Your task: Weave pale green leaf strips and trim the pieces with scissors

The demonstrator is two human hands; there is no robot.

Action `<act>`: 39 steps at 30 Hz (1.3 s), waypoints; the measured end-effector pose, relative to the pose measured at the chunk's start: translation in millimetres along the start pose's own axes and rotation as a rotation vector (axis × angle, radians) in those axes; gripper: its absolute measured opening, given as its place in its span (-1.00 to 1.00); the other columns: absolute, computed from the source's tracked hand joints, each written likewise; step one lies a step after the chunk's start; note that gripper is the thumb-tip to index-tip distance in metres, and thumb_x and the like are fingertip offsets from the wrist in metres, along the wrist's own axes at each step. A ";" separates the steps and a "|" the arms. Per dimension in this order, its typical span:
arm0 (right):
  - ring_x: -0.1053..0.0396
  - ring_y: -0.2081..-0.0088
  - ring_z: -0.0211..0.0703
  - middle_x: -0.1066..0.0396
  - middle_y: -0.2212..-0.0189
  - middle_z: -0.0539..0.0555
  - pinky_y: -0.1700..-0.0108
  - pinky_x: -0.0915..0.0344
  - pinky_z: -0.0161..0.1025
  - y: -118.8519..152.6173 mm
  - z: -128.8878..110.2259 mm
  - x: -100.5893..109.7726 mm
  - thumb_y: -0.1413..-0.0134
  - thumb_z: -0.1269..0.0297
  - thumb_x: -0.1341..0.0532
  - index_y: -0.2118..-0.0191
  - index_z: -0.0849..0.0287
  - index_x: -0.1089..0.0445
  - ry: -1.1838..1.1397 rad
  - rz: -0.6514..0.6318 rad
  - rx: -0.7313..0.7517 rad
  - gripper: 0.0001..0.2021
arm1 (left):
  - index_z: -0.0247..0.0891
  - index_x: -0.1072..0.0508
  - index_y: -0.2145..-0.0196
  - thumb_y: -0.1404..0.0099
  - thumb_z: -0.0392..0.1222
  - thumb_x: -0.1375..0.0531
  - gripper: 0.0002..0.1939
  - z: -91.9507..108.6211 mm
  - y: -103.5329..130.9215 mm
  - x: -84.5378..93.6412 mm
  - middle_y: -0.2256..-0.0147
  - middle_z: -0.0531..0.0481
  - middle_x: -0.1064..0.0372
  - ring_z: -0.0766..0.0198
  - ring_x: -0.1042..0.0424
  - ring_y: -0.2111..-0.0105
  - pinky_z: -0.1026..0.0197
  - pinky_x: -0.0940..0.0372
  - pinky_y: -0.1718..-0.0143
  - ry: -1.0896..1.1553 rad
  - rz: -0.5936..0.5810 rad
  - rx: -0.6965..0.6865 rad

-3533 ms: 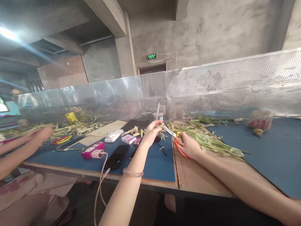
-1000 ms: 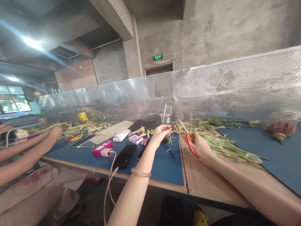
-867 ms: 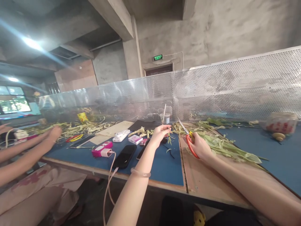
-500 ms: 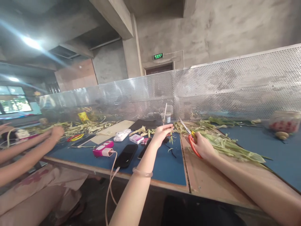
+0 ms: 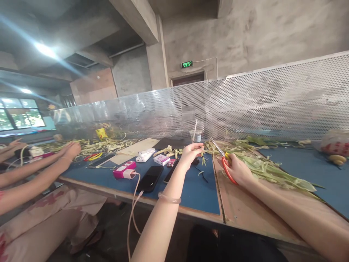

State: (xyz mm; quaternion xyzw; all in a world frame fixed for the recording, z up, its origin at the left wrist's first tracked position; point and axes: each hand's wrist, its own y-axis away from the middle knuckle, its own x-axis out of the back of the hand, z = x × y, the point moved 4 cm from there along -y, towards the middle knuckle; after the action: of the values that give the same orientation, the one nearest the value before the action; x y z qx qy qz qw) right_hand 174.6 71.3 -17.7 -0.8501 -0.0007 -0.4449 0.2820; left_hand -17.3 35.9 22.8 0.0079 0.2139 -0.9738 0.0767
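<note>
My left hand (image 5: 192, 154) is raised over the middle of the worktable, its fingers pinched together. A small green strip of plant leaf (image 5: 203, 160) hangs below the fingertips and appears held in them; the grip itself is partly hidden. In my right hand (image 5: 240, 170) is a pair of scissors (image 5: 227, 169) with red-orange handles, the blades pointing up and left towards my left hand. Long pale-green husk leaves (image 5: 280, 174) lie beside and beyond my right hand. A clear plastic cup (image 5: 196, 136) with a straw stands behind my left hand.
A black phone (image 5: 151, 178), a magenta box (image 5: 124, 170), a small white-and-purple box (image 5: 161, 159) and a white power strip (image 5: 145, 155) lie to the left. A co-worker's hands (image 5: 72, 150) work farther left. A perforated metal screen (image 5: 245, 105) borders the back; a jar (image 5: 336, 143) stands right.
The view has turned slightly left, so everything sits a little farther right. My hands keep nearly the same pose, with the scissors still in the right.
</note>
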 end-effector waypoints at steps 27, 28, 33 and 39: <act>-0.33 0.37 -0.07 -0.37 0.34 0.13 0.49 -0.07 -0.31 4.4 -3.1 -1.4 -0.01 -0.16 0.12 0.27 0.13 -0.16 0.062 0.002 0.032 -0.55 | -0.29 -0.46 0.25 0.04 -0.27 -0.24 -0.69 1.2 -2.9 7.6 0.22 -0.15 -0.40 0.27 -0.38 0.30 0.23 -0.28 0.31 0.032 0.092 -0.061; -0.33 0.37 -0.07 -0.37 0.34 0.13 0.49 -0.07 -0.31 4.6 -3.0 -1.5 0.00 -0.16 0.12 0.27 0.13 -0.17 0.062 0.004 0.032 -0.55 | -0.29 -0.46 0.25 0.05 -0.27 -0.24 -0.68 1.9 -2.7 7.6 0.22 -0.15 -0.40 0.27 -0.38 0.30 0.23 -0.28 0.31 0.037 0.093 -0.059; -0.33 0.35 -0.05 -0.37 0.36 0.12 0.47 -0.08 -0.30 5.7 -4.9 0.0 0.00 -0.16 0.11 0.24 0.13 -0.17 0.050 0.000 0.034 -0.55 | -0.28 -0.46 0.24 0.05 -0.27 -0.24 -0.67 2.3 -3.0 8.4 0.22 -0.13 -0.40 0.29 -0.38 0.31 0.25 -0.26 0.32 0.064 0.105 -0.047; -0.33 0.36 -0.05 -0.38 0.34 0.13 0.47 -0.09 -0.30 5.8 -7.3 0.1 0.01 -0.18 0.12 0.26 0.13 -0.17 0.057 -0.021 0.025 -0.54 | -0.25 -0.45 0.23 0.04 -0.28 -0.23 -0.67 1.1 -4.1 8.3 0.23 -0.09 -0.40 0.35 -0.36 0.36 0.34 -0.21 0.40 0.045 0.106 -0.051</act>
State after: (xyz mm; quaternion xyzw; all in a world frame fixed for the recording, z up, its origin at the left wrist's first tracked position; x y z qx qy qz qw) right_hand 170.7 62.9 -17.2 -0.8334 -0.0071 -0.4717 0.2879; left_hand -26.2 38.0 25.1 0.0392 0.2396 -0.9622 0.1237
